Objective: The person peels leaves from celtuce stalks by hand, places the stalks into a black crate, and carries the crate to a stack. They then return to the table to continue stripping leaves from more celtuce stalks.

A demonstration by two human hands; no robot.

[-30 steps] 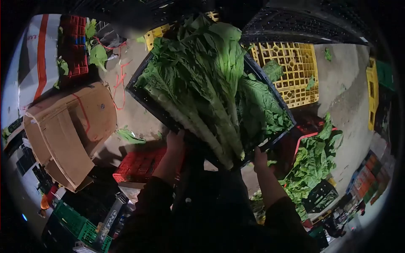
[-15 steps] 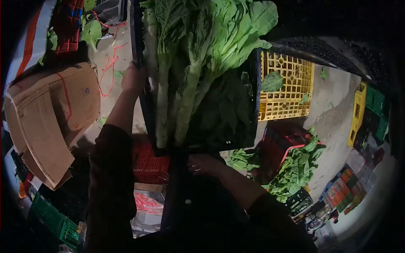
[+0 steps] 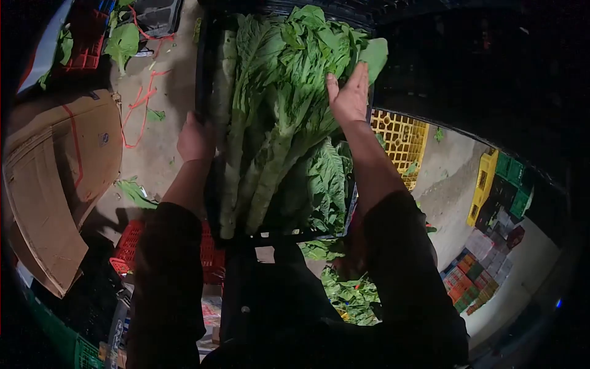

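A black plastic crate holds several stalks of celtuce, their thick pale stems towards me and leafy tops away. My left hand is closed on the crate's left rim. Flat against the celtuce leaves on the right side lies my right hand, its fingers straight and thumb apart. Loose dark green leaves fill the crate's near right corner.
A torn cardboard box stands on the left. Below the crate are a red crate and more leafy greens. A yellow crate sits right, and red string lies on the floor.
My right hand has moved from the crate's near edge up to the leaves on the right side and opened. The leafy tops sit further inside the crate. My left hand stays on the rim.
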